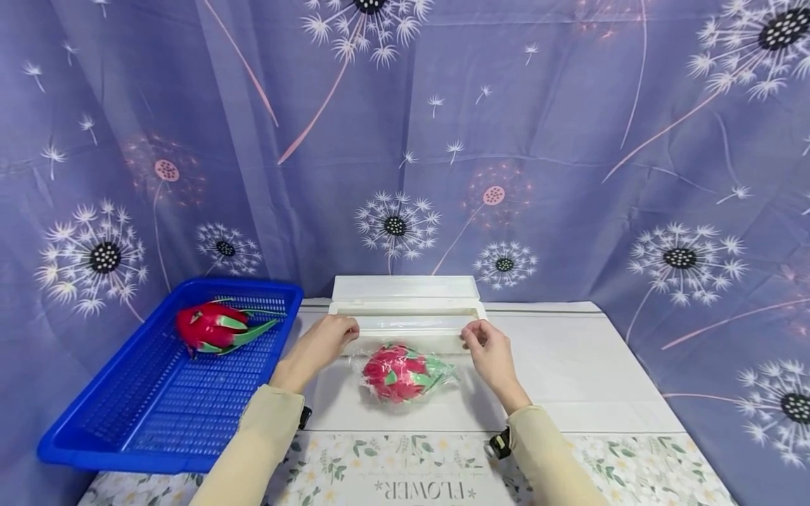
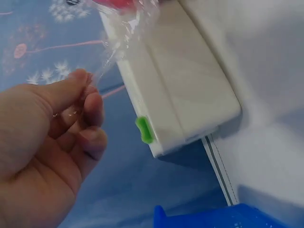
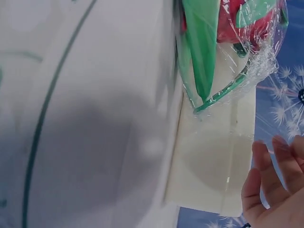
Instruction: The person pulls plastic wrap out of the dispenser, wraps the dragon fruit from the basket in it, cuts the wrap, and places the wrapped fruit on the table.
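Observation:
A pink-and-green dragon fruit (image 1: 395,372) in clear plastic wrap (image 1: 443,367) lies in front of a white cling film dispenser box (image 1: 405,343), whose lid (image 1: 405,288) stands raised. At the box's left end my left hand (image 1: 323,348) pinches an edge of clear film (image 2: 107,61) between thumb and forefinger. My right hand (image 1: 490,355) is by the box's right corner. In the right wrist view, the thumb and fingertips of that right hand (image 3: 280,185) stand apart, loosely bent beside the box. The green tip of the fruit (image 3: 202,57) shows through the wrap there.
To the left, a blue plastic basket (image 1: 171,460) holds an unwrapped dragon fruit (image 1: 215,327). A green slider (image 2: 144,130) sits at one end of the box. The white tabletop (image 1: 569,365) meets a floral mat (image 1: 645,464) in front, and a blue dandelion curtain (image 1: 538,140) hangs behind.

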Available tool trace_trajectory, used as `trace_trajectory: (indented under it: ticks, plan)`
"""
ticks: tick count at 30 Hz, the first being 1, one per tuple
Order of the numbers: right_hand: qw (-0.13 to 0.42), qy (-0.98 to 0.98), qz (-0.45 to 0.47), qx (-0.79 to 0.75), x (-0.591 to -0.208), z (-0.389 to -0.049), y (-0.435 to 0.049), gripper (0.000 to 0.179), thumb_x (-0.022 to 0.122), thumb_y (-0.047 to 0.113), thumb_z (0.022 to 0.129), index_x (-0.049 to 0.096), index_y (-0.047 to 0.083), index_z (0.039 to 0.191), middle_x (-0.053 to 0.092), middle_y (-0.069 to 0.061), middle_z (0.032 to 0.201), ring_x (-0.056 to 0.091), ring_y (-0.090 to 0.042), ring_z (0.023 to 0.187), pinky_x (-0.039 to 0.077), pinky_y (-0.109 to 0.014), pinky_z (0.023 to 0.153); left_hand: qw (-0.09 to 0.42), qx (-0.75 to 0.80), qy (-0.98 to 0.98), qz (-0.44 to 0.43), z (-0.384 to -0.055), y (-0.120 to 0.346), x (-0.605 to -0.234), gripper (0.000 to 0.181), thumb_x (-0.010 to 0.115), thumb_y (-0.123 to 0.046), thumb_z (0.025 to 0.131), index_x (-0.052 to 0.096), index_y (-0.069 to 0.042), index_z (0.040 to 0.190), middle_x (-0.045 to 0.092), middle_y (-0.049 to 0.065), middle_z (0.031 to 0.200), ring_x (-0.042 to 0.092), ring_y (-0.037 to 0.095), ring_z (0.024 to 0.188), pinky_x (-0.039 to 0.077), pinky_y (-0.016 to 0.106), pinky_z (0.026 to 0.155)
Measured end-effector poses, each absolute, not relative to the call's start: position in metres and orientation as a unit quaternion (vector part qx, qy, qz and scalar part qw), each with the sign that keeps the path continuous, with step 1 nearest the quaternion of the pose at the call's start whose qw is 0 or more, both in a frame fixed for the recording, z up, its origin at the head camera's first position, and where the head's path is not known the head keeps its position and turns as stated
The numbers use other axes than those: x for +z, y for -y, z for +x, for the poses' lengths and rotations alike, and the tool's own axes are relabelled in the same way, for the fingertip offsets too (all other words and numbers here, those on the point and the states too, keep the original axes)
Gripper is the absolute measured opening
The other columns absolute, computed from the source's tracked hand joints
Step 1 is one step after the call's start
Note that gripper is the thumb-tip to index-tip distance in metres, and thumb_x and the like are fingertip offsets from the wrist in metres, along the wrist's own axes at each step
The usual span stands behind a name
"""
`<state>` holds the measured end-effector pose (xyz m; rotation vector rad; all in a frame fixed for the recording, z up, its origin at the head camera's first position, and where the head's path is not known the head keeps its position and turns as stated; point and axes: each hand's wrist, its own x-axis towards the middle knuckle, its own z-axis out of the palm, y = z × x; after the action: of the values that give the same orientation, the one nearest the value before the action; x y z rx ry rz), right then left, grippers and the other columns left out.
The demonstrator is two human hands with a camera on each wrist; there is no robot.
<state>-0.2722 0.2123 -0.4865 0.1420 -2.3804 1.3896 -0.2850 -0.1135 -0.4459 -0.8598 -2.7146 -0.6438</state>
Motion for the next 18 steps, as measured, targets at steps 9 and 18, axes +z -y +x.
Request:
trace_trajectory:
  ticks: [9,18]
  plan:
    - [0.187,0.866,0.061,0.46,-0.473,-0.258,-0.203,0.007,0.064,0.004,0.092,0.068,0.006,0.087,0.07,-0.005,0.079,0.067,-0.021,0.068,0.052,-0.028,0.062,0.113,-0.296,0.924,-0.216,-0.265,0.1,-0.446,0.01,0.068,-0.009,0.093,0.071,-0.011,0.083,0.06,-0.007,0.07,0.051,0.008,0.061,0.045,0.029,0.059]
    - [0.21,0.887,0.093,0.401,-0.463,-0.244,-0.191,0.006,0.07,0.008,0.088,0.069,0.01,0.082,0.071,-0.003,0.077,0.068,-0.016,0.068,0.055,-0.035,0.062,0.145,-0.334,0.912,-0.19,-0.245,0.078,-0.452,0.006,0.07,-0.01,0.09,0.071,-0.009,0.084,0.059,-0.008,0.067,0.048,0.006,0.055,0.042,0.025,0.051]
